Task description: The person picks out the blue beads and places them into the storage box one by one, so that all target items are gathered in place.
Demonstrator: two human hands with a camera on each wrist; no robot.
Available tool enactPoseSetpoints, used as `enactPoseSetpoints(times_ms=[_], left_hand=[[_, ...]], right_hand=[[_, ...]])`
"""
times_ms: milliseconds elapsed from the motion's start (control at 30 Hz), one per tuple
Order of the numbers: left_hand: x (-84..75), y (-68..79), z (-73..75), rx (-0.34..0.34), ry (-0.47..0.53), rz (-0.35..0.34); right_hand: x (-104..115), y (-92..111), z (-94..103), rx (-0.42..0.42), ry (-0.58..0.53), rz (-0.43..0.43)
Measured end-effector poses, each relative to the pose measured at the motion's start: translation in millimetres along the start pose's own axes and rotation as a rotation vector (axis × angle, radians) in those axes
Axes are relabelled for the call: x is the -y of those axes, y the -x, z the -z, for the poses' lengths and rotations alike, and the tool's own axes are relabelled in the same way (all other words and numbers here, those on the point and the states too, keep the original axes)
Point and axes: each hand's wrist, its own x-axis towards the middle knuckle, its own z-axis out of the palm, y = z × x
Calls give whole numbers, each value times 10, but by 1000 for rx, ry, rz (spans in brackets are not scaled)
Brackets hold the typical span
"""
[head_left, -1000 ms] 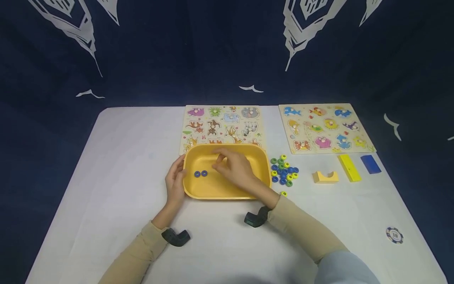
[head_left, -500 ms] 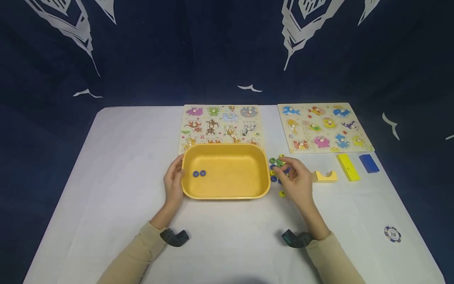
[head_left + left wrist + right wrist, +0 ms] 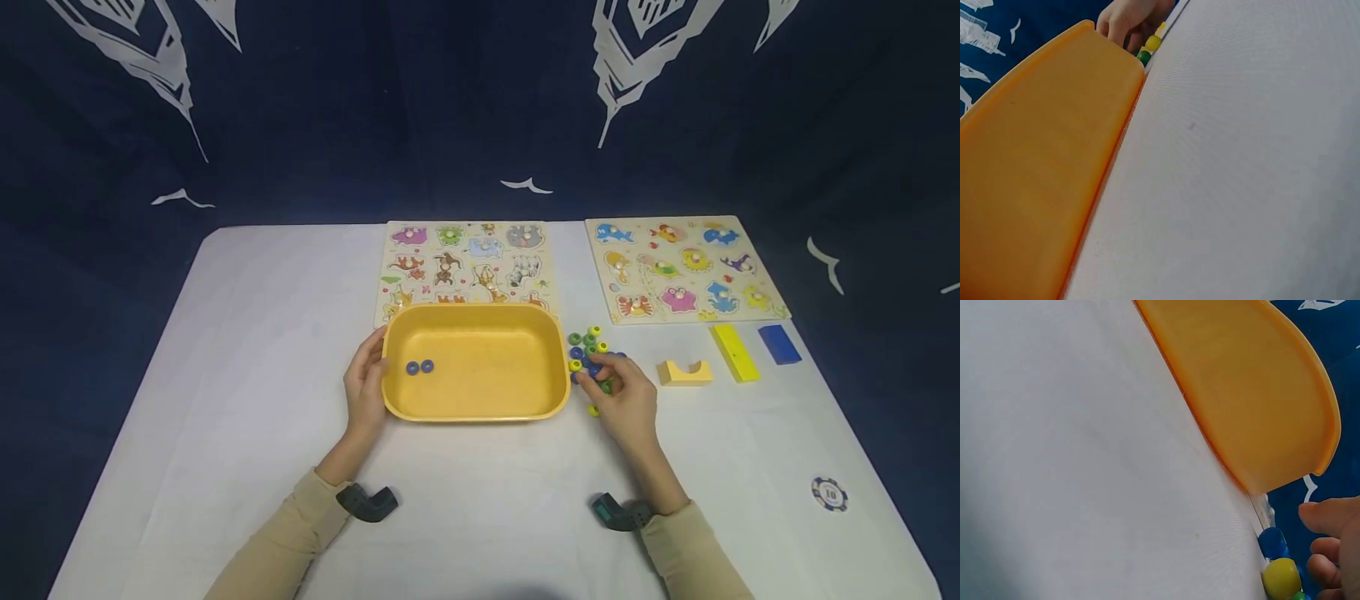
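The left hand (image 3: 365, 390) grips the left end of the yellow tray (image 3: 480, 406), its thumb over the rim and fingers along the outer wall. Two blue beads (image 3: 420, 367) lie side by side on the tray floor at the left. Off the tray's right end, the right hand (image 3: 628, 402) hovers low over a loose pile of blue, green and yellow beads (image 3: 590, 350). Its thumb and forefinger are apart, with beads showing between and behind them. In the right wrist view, a yellow bead (image 3: 1282, 579) and a blue bead (image 3: 1272, 542) sit below the thumb.
Behind the tray lies an animal puzzle board (image 3: 465, 250), partly covered by it. A sea-animal puzzle board (image 3: 686, 271) is at the back right. Nearby are an arched block (image 3: 684, 375), a yellow block (image 3: 735, 352), a blue block (image 3: 780, 344) and a poker chip (image 3: 829, 494).
The right hand has moved from above the tray out to the bead pile on the right, then slightly lower and nearer. The left hand keeps its hold on the tray.
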Motion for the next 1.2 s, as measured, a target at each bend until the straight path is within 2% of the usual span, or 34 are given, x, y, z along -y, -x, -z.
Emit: enactPoseSetpoints(times_ms=[133, 300, 400, 533, 700, 833, 900, 1033, 1200], left_hand=[[104, -17, 19, 1, 10, -4], [121, -20, 23, -2, 10, -40], [108, -24, 27, -6, 20, -36], [41, -19, 16, 5, 23, -20], [-103, 14, -18, 6, 0, -33], [-158, 29, -24, 7, 0, -35], [-116, 24, -15, 10, 13, -30], [-119, 17, -15, 8, 21, -21], [-172, 29, -13, 5, 7, -19]], right_hand=[[-19, 13, -19, 18, 79, 15], [7, 14, -33, 50, 152, 30], [24, 11, -32, 58, 170, 39], [52, -30, 5, 13, 131, 46], [254, -204, 92, -22, -5, 94], [574, -401, 103, 47, -94, 168], [760, -476, 66, 116, -114, 190], [1093, -557, -139, 237, -147, 229], [1390, -586, -486, 374, -89, 268]])
